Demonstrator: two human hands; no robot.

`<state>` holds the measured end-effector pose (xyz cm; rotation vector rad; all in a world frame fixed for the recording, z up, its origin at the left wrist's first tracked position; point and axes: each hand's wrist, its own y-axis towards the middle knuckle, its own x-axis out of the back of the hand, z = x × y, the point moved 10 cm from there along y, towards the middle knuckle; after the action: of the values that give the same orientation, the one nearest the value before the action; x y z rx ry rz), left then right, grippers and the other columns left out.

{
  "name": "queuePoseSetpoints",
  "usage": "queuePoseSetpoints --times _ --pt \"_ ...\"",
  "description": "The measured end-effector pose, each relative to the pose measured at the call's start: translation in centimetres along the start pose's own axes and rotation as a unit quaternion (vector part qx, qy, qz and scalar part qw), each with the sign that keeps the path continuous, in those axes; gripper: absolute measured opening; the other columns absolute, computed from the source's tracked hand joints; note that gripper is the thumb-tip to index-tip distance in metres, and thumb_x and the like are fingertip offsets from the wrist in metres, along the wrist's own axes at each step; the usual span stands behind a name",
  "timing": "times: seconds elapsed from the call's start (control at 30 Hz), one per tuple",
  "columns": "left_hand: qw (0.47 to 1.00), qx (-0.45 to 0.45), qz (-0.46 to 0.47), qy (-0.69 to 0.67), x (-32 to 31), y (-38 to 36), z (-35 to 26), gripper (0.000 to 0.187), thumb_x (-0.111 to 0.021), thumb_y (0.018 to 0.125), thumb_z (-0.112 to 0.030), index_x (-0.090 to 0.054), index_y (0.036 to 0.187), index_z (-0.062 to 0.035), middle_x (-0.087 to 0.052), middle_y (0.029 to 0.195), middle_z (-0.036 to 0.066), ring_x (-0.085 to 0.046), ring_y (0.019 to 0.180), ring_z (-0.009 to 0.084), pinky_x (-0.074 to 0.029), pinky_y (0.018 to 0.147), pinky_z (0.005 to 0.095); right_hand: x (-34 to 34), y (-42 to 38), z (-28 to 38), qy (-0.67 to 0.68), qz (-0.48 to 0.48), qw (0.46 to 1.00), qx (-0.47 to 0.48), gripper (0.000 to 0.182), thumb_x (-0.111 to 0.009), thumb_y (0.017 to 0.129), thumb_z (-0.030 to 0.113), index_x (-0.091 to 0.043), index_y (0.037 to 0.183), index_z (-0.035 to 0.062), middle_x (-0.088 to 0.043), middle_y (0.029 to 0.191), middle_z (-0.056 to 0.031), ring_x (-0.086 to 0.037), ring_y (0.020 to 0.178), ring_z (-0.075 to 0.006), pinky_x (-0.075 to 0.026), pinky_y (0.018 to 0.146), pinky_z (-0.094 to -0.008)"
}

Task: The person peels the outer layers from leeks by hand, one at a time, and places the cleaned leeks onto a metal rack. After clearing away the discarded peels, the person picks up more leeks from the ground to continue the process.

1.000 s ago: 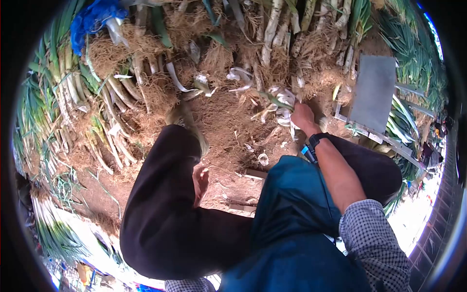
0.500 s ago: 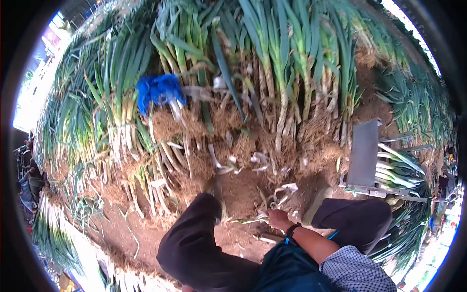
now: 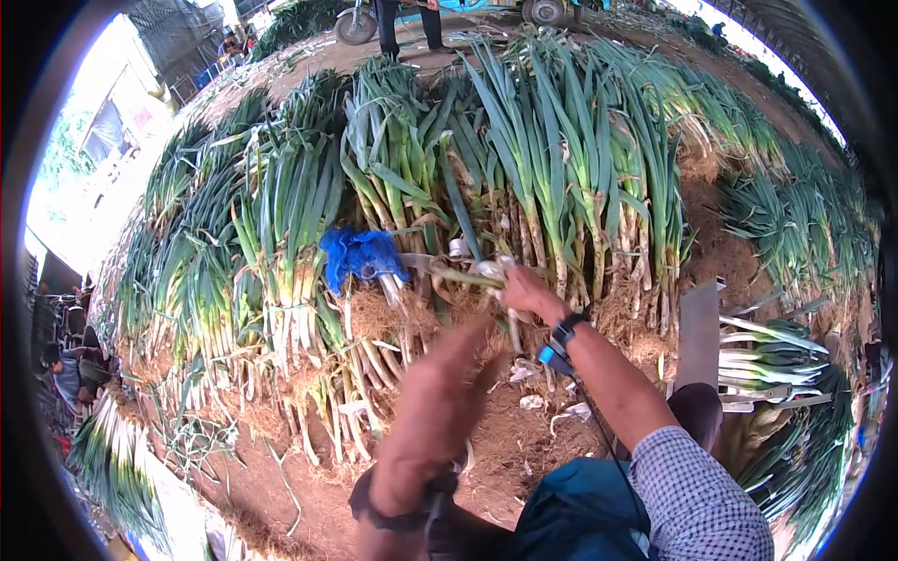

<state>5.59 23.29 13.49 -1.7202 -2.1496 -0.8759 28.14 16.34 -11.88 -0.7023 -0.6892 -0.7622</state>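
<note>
Right hand (image 3: 527,292) grips a leek (image 3: 465,277); left hand (image 3: 449,383) just below.

Bare brown earth (image 3: 524,449) carries everything here. Bundled leeks (image 3: 524,159) lie on it in rows across the upper frame, roots toward us. A blue cloth (image 3: 360,254) rests among them at centre; pale peelings (image 3: 533,402) scatter the dirt lower centre.

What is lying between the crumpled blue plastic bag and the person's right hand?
In the head view, a pale green leek stalk, held in the right hand, reaches toward the crumpled blue plastic bag, over stacked leek roots.
</note>
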Motion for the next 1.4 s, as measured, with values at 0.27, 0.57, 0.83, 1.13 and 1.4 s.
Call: queuePoseSetpoints --times 0.27,0.57,0.83,1.13,1.4 --pt "0.948 0.135 0.217 0.190 -6.1 -1.8 6.5 0.044 -0.067 0.089 -0.017 -0.053 0.127 -0.0008 -0.064 0.100 0.019 -0.063 0.093 0.0360 -0.052 0.077 0.0438 -4.0 10.6 0.6 -0.042 -0.145 0.988 -0.016 0.031 -0.076 0.078 0.022 -0.070 0.099 0.0007 -0.071 0.101 -0.0207 -0.070 0.092 -0.0359 -0.057 0.074 -0.0443" --pt "0.954 0.013 0.246 0.169 -10.0 -4.0 2.2 0.040 -0.061 0.093 -0.018 -0.049 0.126 0.0001 -0.062 0.097 0.018 -0.062 0.093 0.0354 -0.047 0.084 0.0451 12.0 2.6 -10.8 0.478 -0.228 0.844 0.087 0.043 -0.076 0.074 0.008 -0.064 0.115 0.0022 -0.070 0.104 -0.0100 -0.070 0.081 -0.0228 -0.061 0.073 -0.0340" --pt "0.950 -0.031 0.227 0.212 -11.7 -4.3 1.4 0.037 -0.058 0.087 -0.008 -0.050 0.122 0.0017 -0.060 0.091 0.015 -0.062 0.086 0.0315 -0.048 0.078 0.0421 0.5 5.8 -12.1 0.423 -0.132 0.894 -0.063 0.090 -0.088 0.069 0.028 -0.041 0.142 0.0005 -0.061 0.129 -0.0168 -0.054 0.123 -0.0300 -0.037 0.107 -0.0445" --pt "0.952 -0.018 0.227 0.205 -11.1 -4.4 1.7 0.042 -0.058 0.085 -0.008 -0.051 0.125 0.0036 -0.059 0.090 0.015 -0.062 0.086 0.0297 -0.048 0.077 0.0405 -4.0 7.9 -11.6 0.360 -0.057 0.930 -0.045 0.061 -0.085 0.070 0.018 -0.057 0.119 -0.0056 -0.068 0.106 -0.0108 -0.064 0.089 -0.0228 -0.050 0.081 -0.0359" --pt "0.954 -0.006 0.212 0.213 -9.4 -4.0 2.1 0.047 -0.060 0.085 -0.009 -0.049 0.128 0.0057 -0.059 0.093 0.015 -0.062 0.088 0.0298 -0.048 0.078 0.0399 -7.3 1.8 -6.0 0.638 -0.012 0.768 -0.061 0.032 -0.078 0.074 0.011 -0.069 0.103 0.0023 -0.069 0.096 -0.0083 -0.065 0.086 -0.0223 -0.055 0.077 -0.0375"
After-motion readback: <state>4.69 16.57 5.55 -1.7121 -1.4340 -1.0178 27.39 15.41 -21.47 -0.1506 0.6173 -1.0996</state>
